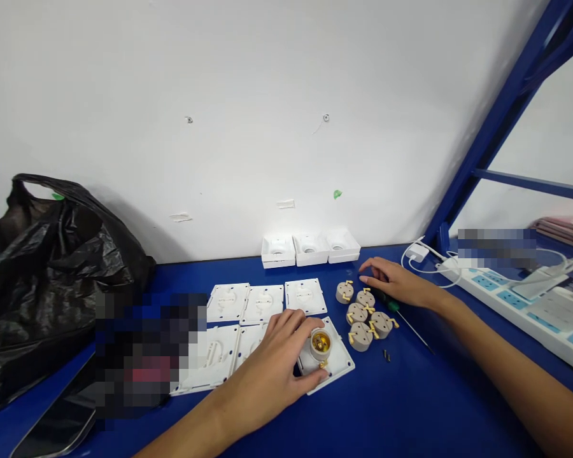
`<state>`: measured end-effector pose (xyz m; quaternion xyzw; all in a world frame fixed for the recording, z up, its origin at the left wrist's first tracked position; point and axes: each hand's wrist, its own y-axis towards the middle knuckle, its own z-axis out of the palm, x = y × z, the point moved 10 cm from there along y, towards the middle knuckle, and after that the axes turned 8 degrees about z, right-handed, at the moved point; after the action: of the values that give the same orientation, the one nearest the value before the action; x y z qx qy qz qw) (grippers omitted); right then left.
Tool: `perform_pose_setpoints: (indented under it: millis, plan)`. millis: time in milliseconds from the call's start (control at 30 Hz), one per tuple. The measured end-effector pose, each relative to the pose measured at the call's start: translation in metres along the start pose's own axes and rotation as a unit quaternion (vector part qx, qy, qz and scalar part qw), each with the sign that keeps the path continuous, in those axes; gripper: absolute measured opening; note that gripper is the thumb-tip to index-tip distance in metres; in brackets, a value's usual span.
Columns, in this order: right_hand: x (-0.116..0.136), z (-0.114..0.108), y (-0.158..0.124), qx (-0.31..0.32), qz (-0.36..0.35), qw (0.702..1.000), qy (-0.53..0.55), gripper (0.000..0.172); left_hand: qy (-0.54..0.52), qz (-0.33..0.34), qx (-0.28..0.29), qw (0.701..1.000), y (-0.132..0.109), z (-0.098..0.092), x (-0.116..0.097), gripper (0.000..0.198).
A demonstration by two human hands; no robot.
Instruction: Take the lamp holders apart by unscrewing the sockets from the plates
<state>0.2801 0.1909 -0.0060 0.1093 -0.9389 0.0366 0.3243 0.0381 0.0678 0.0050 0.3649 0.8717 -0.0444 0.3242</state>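
Note:
My left hand point(279, 362) curves its thumb and fingers around a round lamp socket point(321, 343) with a brass-coloured inside. The socket sits on a white square plate point(341, 367) lying on the blue table. My right hand point(392, 280) rests by a screwdriver point(413, 329), its fingers curled near the dark handle, which is partly hidden under the hand. Several round beige socket parts point(356, 313) with yellowish metal tabs lie between the hands. Small dark screws point(386, 355) are just below them. More white square plates point(263, 301) lie beyond and beside my left hand.
Three white square housings point(310, 249) stand in a row against the wall. A black plastic bag point(67, 273) and a phone point(60, 407) are at the left. At the right are a power strip point(530, 305), white cables and a blue metal frame point(487, 137).

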Motion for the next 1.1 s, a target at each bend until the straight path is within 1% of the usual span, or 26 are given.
perform_pose_setpoints:
  millis: [100,167,233,300,367,467,533,600,667,733,800,867,967,1100]
  plan:
    - [0.000,0.001,-0.006,0.042,0.007,0.999,-0.003,0.040,-0.005,0.000,0.008,1.000,0.000,0.001,-0.001,0.049]
    - [0.003,0.001,-0.008,0.060,0.007,0.998,0.003,0.039,-0.002,0.002,0.008,1.000,0.000,0.001,-0.002,0.049]
    - [0.007,-0.001,-0.010,0.066,0.005,0.998,0.015,0.039,0.002,0.003,0.005,1.000,0.000,0.000,-0.002,0.046]
    - [0.011,-0.009,-0.012,0.055,0.003,0.998,0.036,0.042,0.004,0.003,-0.002,1.000,-0.001,-0.001,0.000,0.040]
    - [0.013,-0.025,-0.014,0.021,0.002,0.998,0.065,0.046,0.007,0.002,-0.010,1.000,-0.001,-0.002,0.001,0.035]
    - [0.016,-0.057,-0.018,-0.058,-0.001,0.991,0.117,0.050,0.016,0.008,-0.011,1.000,-0.002,-0.002,-0.001,0.032]
    - [0.019,-0.074,-0.023,-0.115,-0.006,0.982,0.151,0.049,0.023,0.014,-0.006,1.000,-0.001,-0.001,-0.004,0.029]
    - [0.027,-0.084,-0.029,-0.167,-0.013,0.969,0.183,0.046,0.030,0.020,-0.002,0.999,0.000,0.000,-0.007,0.027]
    - [0.041,-0.082,-0.037,-0.200,-0.027,0.959,0.202,0.042,0.033,0.020,0.004,0.999,0.001,0.001,-0.008,0.026]
    - [0.063,-0.075,-0.047,-0.221,-0.078,0.949,0.211,0.032,0.035,0.014,0.009,0.999,0.002,0.002,-0.007,0.026]
    - [0.087,-0.061,-0.056,-0.209,-0.124,0.954,0.175,0.024,0.038,0.011,0.011,0.999,0.002,0.002,-0.006,0.026]
    - [0.105,-0.049,-0.065,-0.201,-0.161,0.957,0.133,0.020,0.043,0.015,0.008,0.999,0.001,0.002,-0.006,0.027]
    - [0.120,-0.038,-0.074,-0.195,-0.199,0.956,0.087,0.020,0.048,0.022,0.004,0.999,0.001,0.003,-0.007,0.028]
    - [0.124,-0.027,-0.074,-0.168,-0.219,0.959,0.063,0.019,0.050,0.023,-0.002,0.998,0.002,0.003,-0.006,0.029]
